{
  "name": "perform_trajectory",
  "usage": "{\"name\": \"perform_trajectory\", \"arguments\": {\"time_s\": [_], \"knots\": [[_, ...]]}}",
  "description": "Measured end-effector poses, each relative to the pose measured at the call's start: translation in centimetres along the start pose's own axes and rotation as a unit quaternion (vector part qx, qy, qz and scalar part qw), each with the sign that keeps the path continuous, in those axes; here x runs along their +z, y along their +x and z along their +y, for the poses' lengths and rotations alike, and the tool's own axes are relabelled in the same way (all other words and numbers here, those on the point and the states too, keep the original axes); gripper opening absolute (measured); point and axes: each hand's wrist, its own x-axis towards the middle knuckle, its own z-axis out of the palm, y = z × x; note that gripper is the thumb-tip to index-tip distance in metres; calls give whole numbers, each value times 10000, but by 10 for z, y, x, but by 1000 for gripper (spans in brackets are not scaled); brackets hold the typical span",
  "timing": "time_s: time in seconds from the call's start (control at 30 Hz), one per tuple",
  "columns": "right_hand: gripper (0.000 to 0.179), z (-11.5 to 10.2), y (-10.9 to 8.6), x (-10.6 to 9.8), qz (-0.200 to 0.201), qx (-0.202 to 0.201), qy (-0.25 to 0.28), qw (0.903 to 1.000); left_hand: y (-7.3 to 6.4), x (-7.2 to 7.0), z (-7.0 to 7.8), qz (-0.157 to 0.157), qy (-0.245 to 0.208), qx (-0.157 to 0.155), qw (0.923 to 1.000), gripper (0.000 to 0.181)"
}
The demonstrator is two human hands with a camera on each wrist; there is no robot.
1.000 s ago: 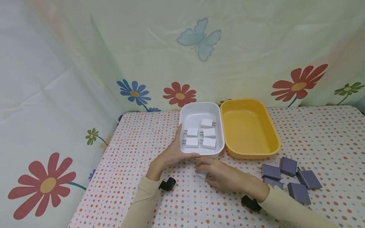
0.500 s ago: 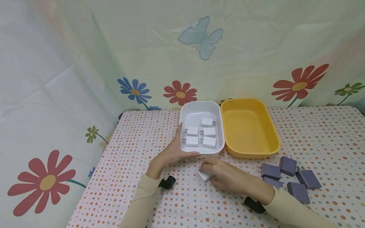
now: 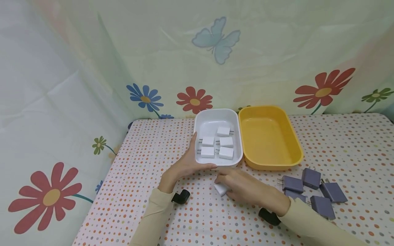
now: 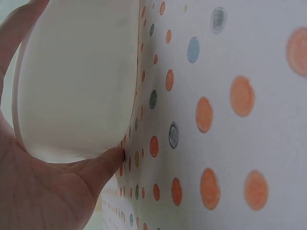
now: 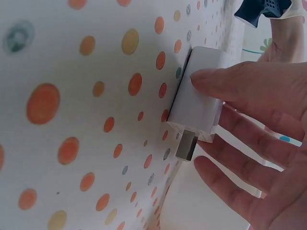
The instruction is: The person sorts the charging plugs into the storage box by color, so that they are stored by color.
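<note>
My left hand [image 3: 186, 164] rests spread around the near left corner of the white tray [image 3: 212, 116]. In the left wrist view, the thumb lies against the tray's wall [image 4: 79, 86]. Inside the tray lie several white charger plugs [image 3: 226, 153], most with prongs pointing left. Just in front of it, my right hand [image 3: 241, 186] pinches another white charger plug [image 3: 220, 189] low over the tablecloth. The right wrist view has the thumb on one face of this plug [image 5: 199, 93], with a flat metal prong [image 5: 187, 145] sticking out of its end.
A yellow tray [image 3: 269, 167] stands beside the white one, on its right. Several purple-grey charger plugs [image 3: 322, 207] lie loosely grouped on the dotted tablecloth [image 3: 363, 153] at the right, near the right forearm. A flowered curtain [image 3: 261, 68] hangs behind the table.
My right hand has shifted slightly right and nearer me with the white charger plug, which shows more now. The left hand and both trays stay in place.
</note>
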Motion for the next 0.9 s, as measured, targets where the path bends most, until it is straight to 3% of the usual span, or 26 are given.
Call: {"name": "perform_trajectory", "arguments": {"time_s": [0.5, 0.9], "knots": [[40, 5, 3, 3, -187, -94, 205, 9996, 1, 0, 0, -10, -16, 57, 10000, 136], [47, 5, -8, -3, -500, 198, 435, 9976, -2, 1, 3, 69, 185, -223, 9996, 137]]}}
